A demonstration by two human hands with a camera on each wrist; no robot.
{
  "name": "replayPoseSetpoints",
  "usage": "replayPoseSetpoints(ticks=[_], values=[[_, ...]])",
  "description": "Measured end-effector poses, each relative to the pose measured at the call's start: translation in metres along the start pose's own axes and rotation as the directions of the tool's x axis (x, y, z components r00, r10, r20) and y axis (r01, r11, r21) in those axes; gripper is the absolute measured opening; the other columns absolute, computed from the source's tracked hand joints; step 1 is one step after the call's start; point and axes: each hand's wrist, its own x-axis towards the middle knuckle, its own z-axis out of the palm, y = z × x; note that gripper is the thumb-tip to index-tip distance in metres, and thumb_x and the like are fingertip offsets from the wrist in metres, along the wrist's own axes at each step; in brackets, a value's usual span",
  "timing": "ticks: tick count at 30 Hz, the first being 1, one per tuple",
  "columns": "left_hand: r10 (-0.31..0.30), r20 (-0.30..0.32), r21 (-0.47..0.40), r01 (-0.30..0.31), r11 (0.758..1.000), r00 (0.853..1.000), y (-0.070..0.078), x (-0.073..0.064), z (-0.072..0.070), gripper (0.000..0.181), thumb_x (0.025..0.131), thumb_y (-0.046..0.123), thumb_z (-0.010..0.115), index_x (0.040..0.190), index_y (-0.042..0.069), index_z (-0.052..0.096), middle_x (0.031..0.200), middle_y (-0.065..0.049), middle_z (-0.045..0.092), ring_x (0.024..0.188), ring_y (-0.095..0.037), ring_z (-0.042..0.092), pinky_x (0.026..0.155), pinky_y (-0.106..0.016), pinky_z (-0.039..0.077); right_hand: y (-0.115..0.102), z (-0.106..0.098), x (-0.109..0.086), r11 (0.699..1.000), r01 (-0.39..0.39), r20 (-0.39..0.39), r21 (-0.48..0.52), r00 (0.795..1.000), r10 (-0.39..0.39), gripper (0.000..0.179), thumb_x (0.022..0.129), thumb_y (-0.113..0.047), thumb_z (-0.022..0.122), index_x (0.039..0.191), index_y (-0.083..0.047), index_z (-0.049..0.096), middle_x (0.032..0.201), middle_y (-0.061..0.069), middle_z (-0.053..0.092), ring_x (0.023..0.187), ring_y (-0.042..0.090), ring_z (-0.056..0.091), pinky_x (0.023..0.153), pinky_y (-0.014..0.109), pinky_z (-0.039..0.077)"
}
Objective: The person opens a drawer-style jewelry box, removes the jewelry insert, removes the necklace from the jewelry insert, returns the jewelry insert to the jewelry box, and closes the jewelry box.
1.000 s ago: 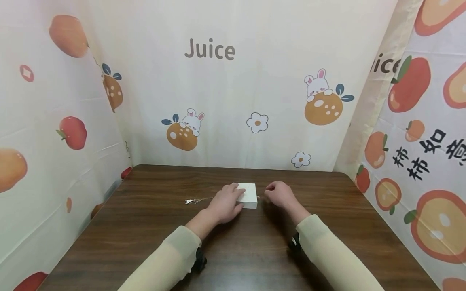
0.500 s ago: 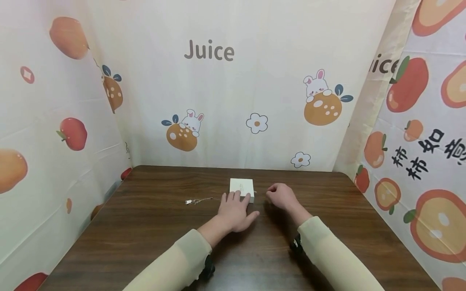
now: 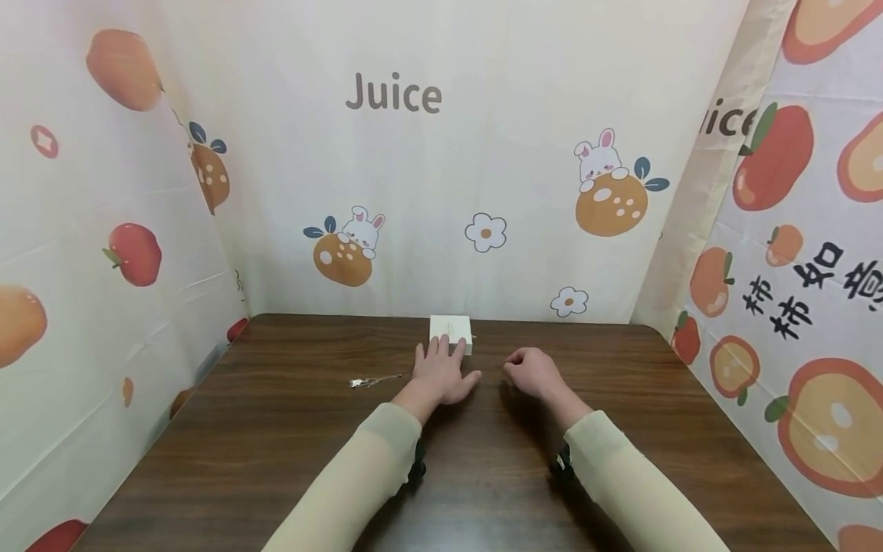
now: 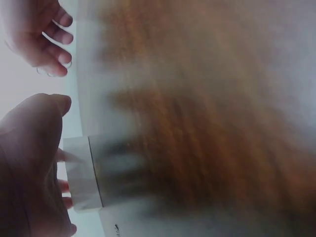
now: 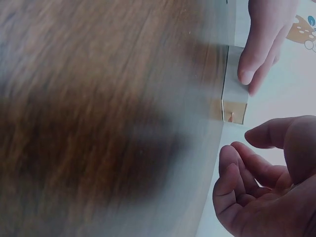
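Note:
A small white box (image 3: 449, 326) with faint print on its lid lies at the far edge of the wooden table. My left hand (image 3: 439, 376) is flat and spread, its fingertips on the near part of the box. In the right wrist view, the end of the box (image 5: 234, 112) is tan with a tiny tab. My right hand (image 3: 534, 372) is to the right, apart from the box; its fingers (image 5: 228, 190) curl loosely around nothing. Left of my left hand lies a thin silver chain (image 3: 375, 379) with a small shiny piece at one end.
The brown wooden table (image 3: 276, 460) ends just behind the box. Behind it hangs a pale curtain (image 3: 414, 169) printed with rabbits, fruit and flowers. More printed cloth (image 3: 752, 399) closes in both sides.
My left hand has shifted from gripping the box's left side to lying flat against its near part, and the box has slid away to the far table edge. The right hand stays nearly still.

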Motion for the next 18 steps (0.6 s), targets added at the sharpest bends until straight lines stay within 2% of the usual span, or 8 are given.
replayPoseSetpoints(ticks=[5, 10, 15, 18], values=[[-0.018, 0.026, -0.001, 0.018, 1.000, 0.999, -0.003, 0.008, -0.003, 0.087, 0.108, 0.069, 0.047, 0.178, 0.023, 0.022, 0.184, -0.019, 0.019, 0.172, -0.040, 0.016, 0.137, -0.067, 0.015, -0.001, 0.001, 0.000, 1.000, 0.007, -0.002, -0.006, 1.000, -0.007, 0.027, 0.104, -0.019, 0.064, 0.117, -0.001, 0.079, 0.108, 0.013, 0.078, 0.095, 0.028, 0.068, 0.096, 0.052, 0.060], [-0.020, 0.019, 0.006, 0.020, 1.000, 1.000, -0.005, 0.007, -0.002, 0.092, 0.107, 0.071, 0.048, 0.178, 0.020, 0.018, 0.184, -0.020, 0.015, 0.172, -0.041, 0.012, 0.137, -0.067, 0.011, -0.005, -0.001, -0.003, 1.000, -0.003, 0.012, 0.004, 1.000, 0.003, 0.027, 0.105, -0.020, 0.064, 0.119, -0.001, 0.078, 0.113, 0.015, 0.078, 0.096, 0.028, 0.068, 0.096, 0.051, 0.060], [0.036, -0.054, -0.018, -0.037, 0.999, 0.998, -0.008, -0.008, -0.011, 0.094, 0.108, 0.069, 0.049, 0.177, 0.014, 0.018, 0.184, -0.021, 0.016, 0.172, -0.040, 0.014, 0.138, -0.064, 0.013, -0.008, -0.004, -0.009, 1.000, 0.011, 0.010, -0.004, 1.000, -0.011, 0.027, 0.106, -0.020, 0.064, 0.123, -0.003, 0.077, 0.115, 0.014, 0.076, 0.094, 0.027, 0.065, 0.092, 0.048, 0.062], [0.103, -0.102, -0.043, -0.108, 0.993, 0.989, -0.015, -0.023, -0.021, 0.091, 0.108, 0.067, 0.051, 0.176, 0.011, 0.026, 0.182, -0.022, 0.022, 0.170, -0.040, 0.020, 0.138, -0.059, 0.022, -0.009, -0.008, -0.015, 0.995, 0.081, -0.025, -0.059, 0.996, -0.083, 0.026, 0.105, -0.020, 0.066, 0.123, -0.004, 0.077, 0.115, 0.013, 0.075, 0.097, 0.026, 0.066, 0.093, 0.049, 0.061]])
